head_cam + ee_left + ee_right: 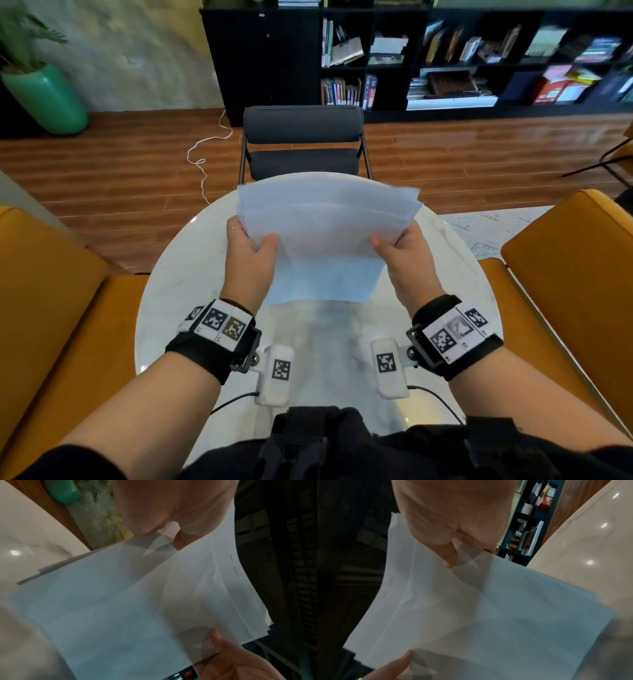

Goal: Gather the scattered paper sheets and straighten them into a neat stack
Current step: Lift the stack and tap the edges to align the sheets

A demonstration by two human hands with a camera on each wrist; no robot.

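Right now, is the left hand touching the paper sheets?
Touching. The head view shows the left hand gripping the left edge of the paper sheets, thumb on top; the left wrist view shows the thumb pressed on the paper.

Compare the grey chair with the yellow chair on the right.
The grey chair stands across the table, facing the person; the yellow chair sits at the table's right side. The grey chair shows whole, with a thin dark frame; the yellow chair is cut off by the picture's edge. The grey chair has a rounded roll backrest; the yellow chair has a broad, smooth back. Both are cushioned, empty, and pulled close to the table.
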